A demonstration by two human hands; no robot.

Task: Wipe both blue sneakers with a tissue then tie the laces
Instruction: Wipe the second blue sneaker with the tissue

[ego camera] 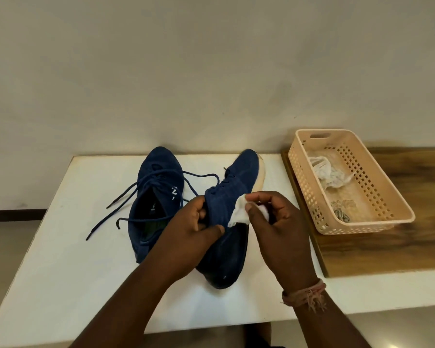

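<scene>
- White worktop (60,234) carries both blue sneakers.
- Peach basket (377,222) sits to the right on a wooden board (387,249) (crumpled tissues inside).
- Left sneaker (156,177) lies flat, laces (126,204) untied.
- Right sneaker (229,234) tilted on its side, collar grasped by the left hand (194,237).
- Right hand (274,222) grip pinches a white tissue (239,212) against that sneaker.

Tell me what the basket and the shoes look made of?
Basket: probably plastic, peach and matte, its walls moulded in a grid of holes with a cut-out handle. Shoes: a dark blue cloth-like upper, knit or suede-like, hard to say; the one being held shows a pale, likely rubber sole.
</scene>
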